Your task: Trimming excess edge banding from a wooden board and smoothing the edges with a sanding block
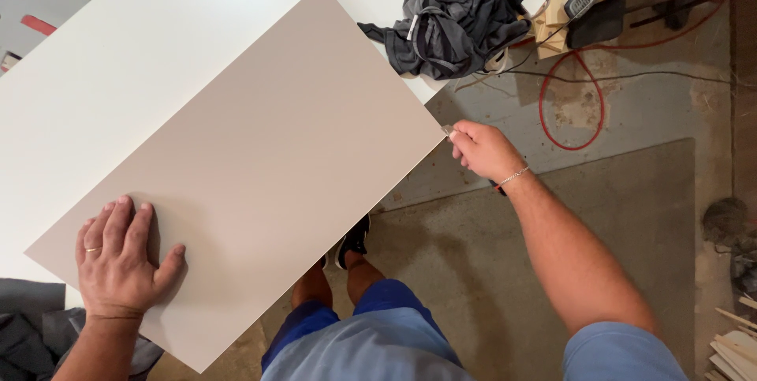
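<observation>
A wide, stiff, smooth beige panel [260, 168] lies skewed on the white desk [118, 57], its right corner overhanging the floor, pinned near-left by the flat, spread left hand [118, 259], while the right hand [482, 149] is closed on a small tool at that corner, best gripped by edges.

Crumpled grey garment [461, 14], red cable [569, 101]

Dusty concrete floor [631, 105], white worktable [158, 42]
</observation>
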